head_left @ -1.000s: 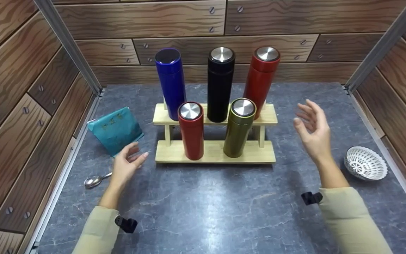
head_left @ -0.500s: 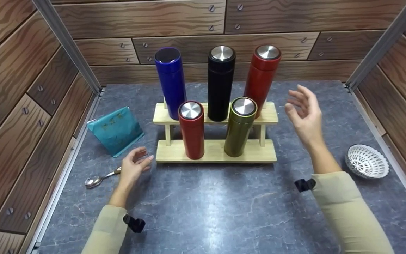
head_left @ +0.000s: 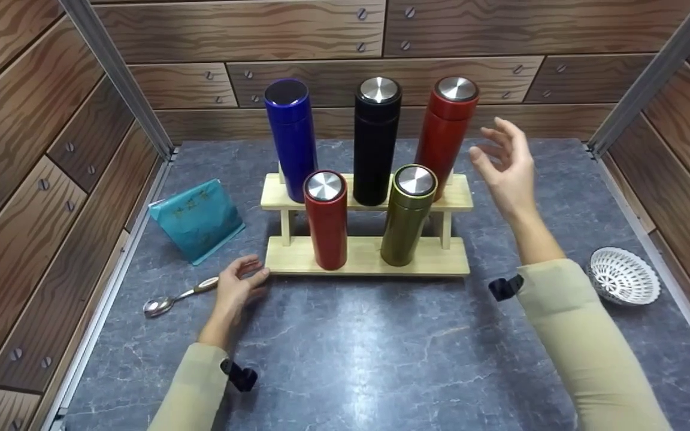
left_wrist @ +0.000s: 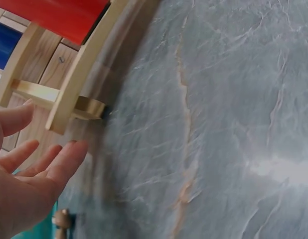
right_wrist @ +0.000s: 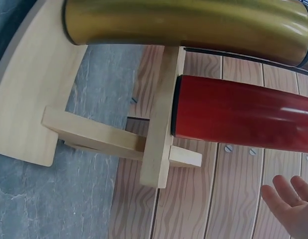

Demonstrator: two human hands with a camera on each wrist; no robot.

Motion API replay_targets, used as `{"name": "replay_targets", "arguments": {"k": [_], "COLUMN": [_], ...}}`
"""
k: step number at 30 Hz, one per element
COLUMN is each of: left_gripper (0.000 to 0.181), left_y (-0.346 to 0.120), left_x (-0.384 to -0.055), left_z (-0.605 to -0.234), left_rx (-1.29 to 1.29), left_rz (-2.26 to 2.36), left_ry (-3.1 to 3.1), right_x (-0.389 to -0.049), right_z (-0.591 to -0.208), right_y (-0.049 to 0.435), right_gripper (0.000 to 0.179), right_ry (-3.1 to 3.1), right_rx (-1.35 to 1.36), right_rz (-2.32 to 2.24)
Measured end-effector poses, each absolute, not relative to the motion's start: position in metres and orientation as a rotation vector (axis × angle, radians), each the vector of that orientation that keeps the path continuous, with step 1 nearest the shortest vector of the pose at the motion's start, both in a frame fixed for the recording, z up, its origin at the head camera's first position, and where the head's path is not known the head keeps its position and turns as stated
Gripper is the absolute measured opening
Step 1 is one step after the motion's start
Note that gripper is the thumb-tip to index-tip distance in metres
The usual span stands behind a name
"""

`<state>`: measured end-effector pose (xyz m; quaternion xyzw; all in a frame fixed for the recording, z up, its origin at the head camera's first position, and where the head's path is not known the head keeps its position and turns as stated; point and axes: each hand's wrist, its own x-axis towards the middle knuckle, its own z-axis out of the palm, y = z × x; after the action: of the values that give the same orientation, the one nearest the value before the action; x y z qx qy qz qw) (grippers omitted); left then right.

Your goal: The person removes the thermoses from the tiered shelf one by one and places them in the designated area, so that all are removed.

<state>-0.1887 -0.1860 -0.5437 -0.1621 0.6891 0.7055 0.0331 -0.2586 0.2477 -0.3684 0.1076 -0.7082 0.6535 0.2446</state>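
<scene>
A two-tier wooden rack (head_left: pixel 366 254) bears several thermos flasks. On its upper tier stand a blue flask (head_left: pixel 291 137), a black flask (head_left: pixel 375 143) and a red flask (head_left: pixel 447 131); a shorter red flask (head_left: pixel 327 227) and an olive-gold flask (head_left: pixel 408 221) occupy the lower one. My left hand (head_left: pixel 238 287), fingers relaxed, is right at the left end of the lower tier, thumb tip close to its corner. Raised to the right of the tall red flask, my right hand (head_left: pixel 510 170) holds nothing, its fingers spread and loosely bent.
Left of the rack, a teal pouch (head_left: pixel 198 221) stands on the grey marbled table (head_left: pixel 381 359). A spoon (head_left: pixel 180 296) lies close by my left hand. Near the right edge sits a white openwork basket (head_left: pixel 623 275). Wood-patterned walls enclose the back and sides.
My left hand has shifted right and slightly down to the rack's lower corner, uncovering the spoon's handle. My right hand has moved up and left, closer to the tall red flask.
</scene>
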Motion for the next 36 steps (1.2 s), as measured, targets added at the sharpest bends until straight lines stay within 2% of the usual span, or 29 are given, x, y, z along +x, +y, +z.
{"name": "replay_targets", "arguments": {"k": [7,16,36], "left_gripper": [0.05,0.05,0.056], "left_y": [-0.181,-0.177,-0.177], "left_x": [-0.195,-0.2,-0.208], "left_z": [-0.552,-0.562,-0.576], "left_rx": [-0.545,-0.567,-0.468], "left_rz": [2.3,2.438,2.635], "left_ry": [2.011,1.83,1.555], "right_x": [-0.27,-0.263,-0.278], "right_z": [-0.364,-0.339,-0.329], "right_y": [0.243,0.223,0.211], "right_gripper": [0.063,0.066,0.072], "right_ry": [-1.962,-1.996,-2.063], "right_rx": [0.278,0.322,0.319], "right_rz": [1.784,1.823,1.773]}}
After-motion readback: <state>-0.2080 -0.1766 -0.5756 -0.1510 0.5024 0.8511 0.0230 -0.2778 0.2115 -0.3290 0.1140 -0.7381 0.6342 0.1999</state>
